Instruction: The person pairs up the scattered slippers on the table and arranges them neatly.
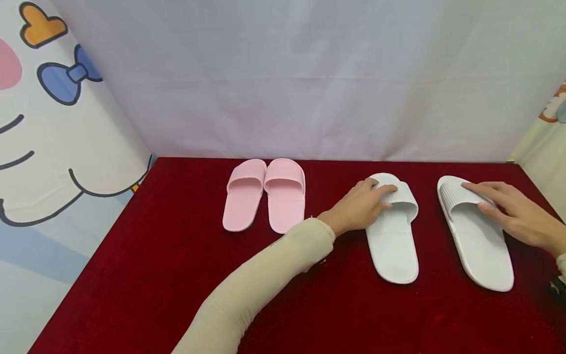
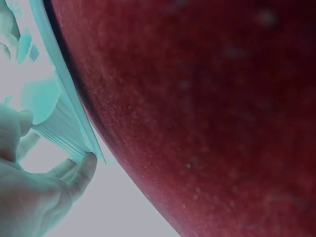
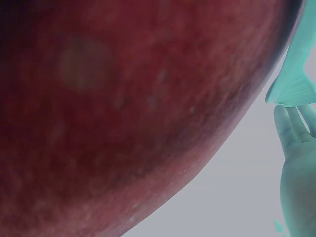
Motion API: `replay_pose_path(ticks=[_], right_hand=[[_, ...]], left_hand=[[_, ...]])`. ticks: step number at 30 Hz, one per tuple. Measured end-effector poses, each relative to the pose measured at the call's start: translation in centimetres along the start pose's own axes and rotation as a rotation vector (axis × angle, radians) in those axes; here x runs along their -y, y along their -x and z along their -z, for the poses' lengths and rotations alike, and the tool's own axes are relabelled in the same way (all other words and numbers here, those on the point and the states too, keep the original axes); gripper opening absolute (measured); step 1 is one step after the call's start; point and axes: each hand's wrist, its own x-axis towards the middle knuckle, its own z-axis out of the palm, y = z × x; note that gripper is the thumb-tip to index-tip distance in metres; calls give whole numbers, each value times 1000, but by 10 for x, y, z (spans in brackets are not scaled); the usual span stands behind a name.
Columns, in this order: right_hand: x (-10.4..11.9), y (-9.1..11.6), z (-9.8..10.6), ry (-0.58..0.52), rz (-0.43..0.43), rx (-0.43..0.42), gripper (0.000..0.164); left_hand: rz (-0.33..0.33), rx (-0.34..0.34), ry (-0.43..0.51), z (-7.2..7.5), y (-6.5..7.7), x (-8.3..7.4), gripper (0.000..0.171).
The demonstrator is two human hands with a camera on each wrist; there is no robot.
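Work seems to be at the step of handling the white pair, one slipper to each hand. Right of centre in the head view, the left hand (image 1: 359, 206) spans the strap of the left white slipper (image 1: 393, 246), its thumb and fingers partly closed on the strap, as the left wrist view bears out. Farther right, the right hand (image 1: 515, 211) reaches over the strap of the right white slipper (image 1: 484, 246) with fingers nearly straight; whether they pinch or merely touch, I cannot tell. Nor can I tell if either sole is lifted. The next move, I judge, calls for an even hold on both straps, and for closing the gap if they are to sit side by side like the pink slippers (image 1: 286, 214) near the middle of the frame. Beyond the toes, the back edge of the red surface (image 1: 155, 275) meets the white curtain (image 1: 309, 88), leaving little room there; the right edge runs near the right hand. More room lies at lower centre and lower left, though the left sleeve (image 1: 256, 275) crosses it, close to a pink heel.
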Motion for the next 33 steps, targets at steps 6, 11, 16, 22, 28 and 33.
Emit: replay_pose_path(ticks=[6,11,16,22,28,33], right_hand=[[10,1,-3,5,13,17,52],[20,3,-6,-1,55,6,53],[31,4,-7,9,78,8,56],[42,3,-8,13,101,17,57],[50,4,-8,20,144,15,58],[56,8,-10,27,159,27,58]], left_hand=[[-10,13,-14,-2,4,-7,45],[-17,22,-24,-4,5,-13,46],[-47,24,-16,-6,6,-19,46],[-68,41,-34,-4,10,-22,47],[-77,45,-35,-3,18,-22,47],[-92,50,-49,-3,26,-21,48]])
